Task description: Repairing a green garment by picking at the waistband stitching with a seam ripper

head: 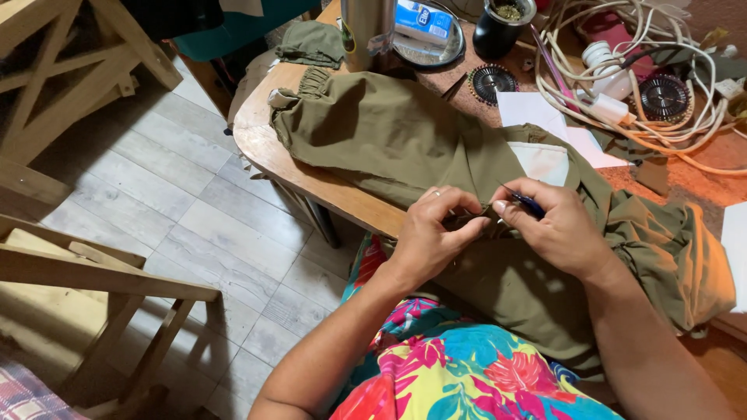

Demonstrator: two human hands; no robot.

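- Grey plank flooring (pixel 194 225) lies to the left of a wooden table (pixel 264 152), and pale timber frames (pixel 93 272) stand at the left edge of the view.
- Olive-green trousers (pixel 389 136) lie across the table's near edge and spill down over it into the person's lap.
- Left hand (pixel 430 237) is closed, pinching a fold of the olive cloth just below the table's near edge; a ring shows on one finger.
- Right hand (pixel 559 229) is closed too, gripping a small blue-handled tool (pixel 529 204) between thumb and fingers, its tip against the same fold, touching the left hand's fingertips.
- White pocket lining (pixel 543 162) shows on the trousers just above the right hand.
- Toward the table's far edge stand a steel flask (pixel 366 31), a dark cup (pixel 504 27) and two round pin wheels (pixel 490 82).
- Tangled cream cables (pixel 661 70) fill the far right corner, beside white paper sheets (pixel 537 113).
- Bright floral clothing (pixel 459 373) covers the person's lap.
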